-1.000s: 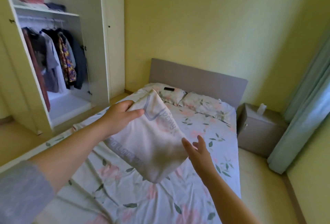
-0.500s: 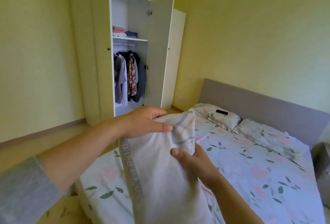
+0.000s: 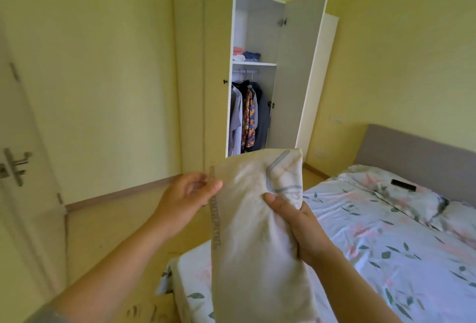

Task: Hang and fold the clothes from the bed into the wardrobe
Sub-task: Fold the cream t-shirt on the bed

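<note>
While the left hand (image 3: 188, 194) pinches one edge of the folded garment (image 3: 257, 240) and the right hand (image 3: 301, 224) clasps the other, level carriage to the upper-centre wardrobe shelf (image 3: 253, 64) is advised.

Folded pale garment (image 3: 253, 240) upright in left hand (image 3: 184, 203) and right hand (image 3: 302, 224) (open wardrobe (image 3: 298, 78) beyond)
</note>
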`<action>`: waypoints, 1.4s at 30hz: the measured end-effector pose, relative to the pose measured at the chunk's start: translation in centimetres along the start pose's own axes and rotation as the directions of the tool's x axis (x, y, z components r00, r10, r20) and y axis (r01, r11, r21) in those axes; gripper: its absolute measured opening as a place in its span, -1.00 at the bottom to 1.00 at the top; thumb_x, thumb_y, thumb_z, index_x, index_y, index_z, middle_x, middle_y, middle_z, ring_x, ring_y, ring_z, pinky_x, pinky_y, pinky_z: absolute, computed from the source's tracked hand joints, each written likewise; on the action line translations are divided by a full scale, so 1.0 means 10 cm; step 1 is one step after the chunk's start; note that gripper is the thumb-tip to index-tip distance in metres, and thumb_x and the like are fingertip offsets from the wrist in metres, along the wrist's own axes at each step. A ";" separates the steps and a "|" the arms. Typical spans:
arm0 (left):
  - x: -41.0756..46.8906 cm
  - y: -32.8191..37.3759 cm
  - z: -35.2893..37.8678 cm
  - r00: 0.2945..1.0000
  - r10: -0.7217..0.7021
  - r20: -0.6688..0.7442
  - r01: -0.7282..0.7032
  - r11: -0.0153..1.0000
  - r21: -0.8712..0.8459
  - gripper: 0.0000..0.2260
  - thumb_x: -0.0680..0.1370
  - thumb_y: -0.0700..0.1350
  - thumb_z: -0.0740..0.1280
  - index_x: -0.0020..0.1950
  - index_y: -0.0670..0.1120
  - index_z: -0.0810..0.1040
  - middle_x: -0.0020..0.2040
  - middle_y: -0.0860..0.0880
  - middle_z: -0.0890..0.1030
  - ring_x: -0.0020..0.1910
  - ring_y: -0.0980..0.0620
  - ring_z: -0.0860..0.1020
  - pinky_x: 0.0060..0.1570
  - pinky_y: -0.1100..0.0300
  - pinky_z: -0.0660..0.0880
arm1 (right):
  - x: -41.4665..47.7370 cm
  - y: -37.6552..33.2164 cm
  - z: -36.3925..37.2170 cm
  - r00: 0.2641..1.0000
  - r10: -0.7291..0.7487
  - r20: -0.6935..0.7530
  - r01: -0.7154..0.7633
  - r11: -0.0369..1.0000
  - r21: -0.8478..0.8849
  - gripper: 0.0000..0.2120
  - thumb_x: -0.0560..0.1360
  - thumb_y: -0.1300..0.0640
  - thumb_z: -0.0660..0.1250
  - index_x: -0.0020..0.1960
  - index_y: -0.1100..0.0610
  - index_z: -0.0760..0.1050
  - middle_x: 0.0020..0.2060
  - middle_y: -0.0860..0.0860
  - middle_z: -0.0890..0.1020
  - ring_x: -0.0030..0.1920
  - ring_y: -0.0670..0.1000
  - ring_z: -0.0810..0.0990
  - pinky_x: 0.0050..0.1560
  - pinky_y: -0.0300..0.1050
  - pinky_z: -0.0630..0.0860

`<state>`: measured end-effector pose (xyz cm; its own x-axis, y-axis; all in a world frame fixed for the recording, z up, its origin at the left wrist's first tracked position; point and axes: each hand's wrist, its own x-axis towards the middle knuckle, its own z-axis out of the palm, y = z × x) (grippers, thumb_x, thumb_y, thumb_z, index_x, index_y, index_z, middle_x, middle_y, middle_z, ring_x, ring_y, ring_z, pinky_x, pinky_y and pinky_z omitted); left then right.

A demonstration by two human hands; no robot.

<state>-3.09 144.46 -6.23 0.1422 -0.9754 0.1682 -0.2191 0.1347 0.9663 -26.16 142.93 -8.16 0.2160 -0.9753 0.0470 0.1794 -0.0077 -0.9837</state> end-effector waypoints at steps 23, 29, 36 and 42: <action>2.28 -1.17 -1.59 0.958 0.066 -0.280 -0.104 0.987 -0.124 -0.50 0.42 0.34 0.30 -0.13 -0.13 0.53 -0.33 -0.04 0.53 -0.33 -0.03 0.49 -0.23 0.07 0.45 | 3.11 0.40 1.89 0.993 0.021 0.117 -0.038 0.988 0.152 -0.62 0.38 -0.05 0.52 0.11 0.13 0.67 0.07 0.23 0.68 0.09 0.22 0.68 0.06 0.08 0.62; 3.15 -1.29 -1.91 0.964 0.103 -0.245 -0.130 0.987 -0.095 -0.61 0.48 0.23 0.30 -0.31 -0.05 0.38 -0.47 0.13 0.39 -0.45 0.18 0.37 -0.41 0.41 0.30 | 3.78 0.43 2.19 1.000 -0.012 -0.008 0.013 0.990 0.140 -0.59 0.33 -0.07 0.53 0.09 0.13 0.67 0.05 0.23 0.69 0.07 0.22 0.68 0.17 0.14 0.58; 4.12 -1.45 -1.94 0.970 0.163 -0.182 -0.182 0.979 -0.096 -0.65 0.48 0.20 0.30 -0.36 0.01 0.36 -0.47 0.15 0.36 -0.47 0.21 0.33 -0.44 0.41 0.26 | 4.66 0.50 2.17 0.995 -0.071 -0.067 0.081 0.986 0.146 -0.63 0.36 -0.07 0.50 0.08 0.12 0.68 0.04 0.24 0.69 0.07 0.21 0.68 0.13 0.16 0.60; 4.89 -1.59 -1.95 0.972 0.185 -0.144 -0.199 0.977 -0.082 -0.66 0.47 0.22 0.29 -0.39 0.05 0.39 -0.49 0.15 0.35 -0.48 0.22 0.33 -0.46 0.43 0.25 | 5.33 0.59 2.11 0.993 -0.073 -0.094 0.089 0.980 0.179 -0.68 0.41 -0.07 0.47 0.07 0.08 0.69 0.05 0.20 0.69 0.08 0.18 0.68 0.02 0.03 0.63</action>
<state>26.19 98.03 -9.57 0.2366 -0.8981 0.3708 -0.1629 0.3395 0.9264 6.72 95.54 -7.78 0.1107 -0.9886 0.1022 0.3670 -0.0549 -0.9286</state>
